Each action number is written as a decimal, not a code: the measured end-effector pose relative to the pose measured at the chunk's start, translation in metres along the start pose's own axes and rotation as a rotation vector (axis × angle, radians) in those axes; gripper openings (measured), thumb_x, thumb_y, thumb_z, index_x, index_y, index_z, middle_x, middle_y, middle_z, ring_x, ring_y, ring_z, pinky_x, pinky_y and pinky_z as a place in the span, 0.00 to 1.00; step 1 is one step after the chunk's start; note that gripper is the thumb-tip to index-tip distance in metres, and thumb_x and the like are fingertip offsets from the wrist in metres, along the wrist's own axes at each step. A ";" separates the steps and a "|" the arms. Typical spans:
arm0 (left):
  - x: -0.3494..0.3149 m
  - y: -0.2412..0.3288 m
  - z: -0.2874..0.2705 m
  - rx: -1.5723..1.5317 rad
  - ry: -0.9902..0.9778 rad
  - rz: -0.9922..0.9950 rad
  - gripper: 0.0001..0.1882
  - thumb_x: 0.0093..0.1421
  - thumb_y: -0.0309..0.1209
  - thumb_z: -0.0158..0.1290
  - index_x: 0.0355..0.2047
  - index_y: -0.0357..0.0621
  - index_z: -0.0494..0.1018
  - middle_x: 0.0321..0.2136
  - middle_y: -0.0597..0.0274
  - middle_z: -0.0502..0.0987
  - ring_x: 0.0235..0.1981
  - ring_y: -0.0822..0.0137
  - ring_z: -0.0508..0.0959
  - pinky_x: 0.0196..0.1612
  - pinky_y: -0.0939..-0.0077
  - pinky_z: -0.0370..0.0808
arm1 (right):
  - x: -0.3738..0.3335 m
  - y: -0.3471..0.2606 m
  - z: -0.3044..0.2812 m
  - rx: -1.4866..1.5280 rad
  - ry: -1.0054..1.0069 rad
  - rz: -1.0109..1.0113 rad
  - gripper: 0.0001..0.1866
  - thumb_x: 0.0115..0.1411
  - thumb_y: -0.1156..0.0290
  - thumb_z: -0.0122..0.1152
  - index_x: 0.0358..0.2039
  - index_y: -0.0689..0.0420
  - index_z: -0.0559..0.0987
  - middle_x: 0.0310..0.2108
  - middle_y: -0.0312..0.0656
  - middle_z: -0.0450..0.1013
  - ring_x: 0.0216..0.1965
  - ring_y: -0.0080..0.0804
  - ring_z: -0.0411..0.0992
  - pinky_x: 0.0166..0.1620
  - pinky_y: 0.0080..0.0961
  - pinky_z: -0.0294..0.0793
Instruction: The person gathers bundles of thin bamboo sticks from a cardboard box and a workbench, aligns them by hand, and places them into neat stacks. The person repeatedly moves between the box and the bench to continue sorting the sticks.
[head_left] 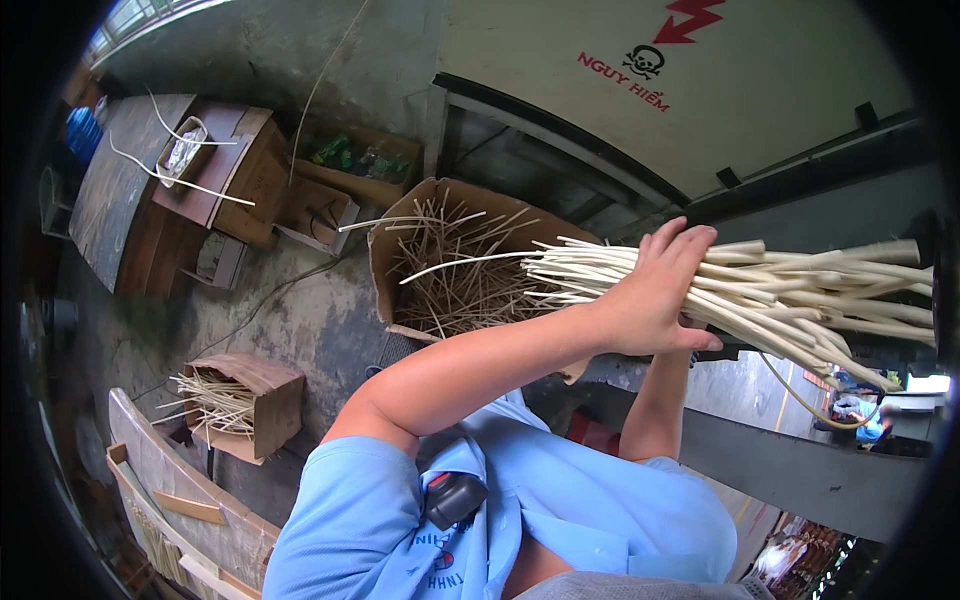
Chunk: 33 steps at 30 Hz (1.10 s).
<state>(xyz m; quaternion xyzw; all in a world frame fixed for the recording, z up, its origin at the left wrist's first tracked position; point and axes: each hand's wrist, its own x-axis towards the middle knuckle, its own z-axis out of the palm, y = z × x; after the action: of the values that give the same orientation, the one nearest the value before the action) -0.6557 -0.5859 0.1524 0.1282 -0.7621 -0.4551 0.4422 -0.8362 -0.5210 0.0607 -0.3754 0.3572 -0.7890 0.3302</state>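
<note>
A long bundle of pale, peeled cane sticks (pixel 790 290) stretches across the right side, thick ends at the right and thin ends at the left. My left hand (pixel 662 282) lies over the top of it, fingers and thumb closed round the sticks. Under the same bundle is my right arm (pixel 655 405); its hand is mostly hidden by the sticks and my left hand, so its fingers do not show. Beyond my left forearm stands a large cardboard box (pixel 388 270) with many thin brown sticks inside. A few pale tips from the bundle reach over this box.
A smaller cardboard box of pale sticks (pixel 225 400) stands at the lower left. Farther back is a wooden desk (pixel 125 200) with bent canes on top. A pale panel (pixel 790 80) with a danger sign rises behind; a grey metal beam (pixel 800 455) runs at the right.
</note>
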 end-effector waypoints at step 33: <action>-0.035 -0.147 -0.057 0.706 -0.425 -0.005 0.07 0.56 0.26 0.57 0.36 0.44 0.79 0.33 0.58 0.77 0.41 0.53 0.76 0.53 0.58 0.71 | -0.003 -0.087 -0.047 0.115 0.136 -0.298 0.27 0.55 0.58 0.62 0.54 0.50 0.69 0.43 0.42 0.70 0.44 0.37 0.68 0.55 0.41 0.65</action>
<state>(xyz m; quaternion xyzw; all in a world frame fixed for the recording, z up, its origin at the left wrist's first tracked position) -0.6211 -0.6794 0.0257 0.1768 -0.9456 -0.1832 0.2027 -0.8954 -0.4585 0.1085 -0.3504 0.2732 -0.8720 0.2055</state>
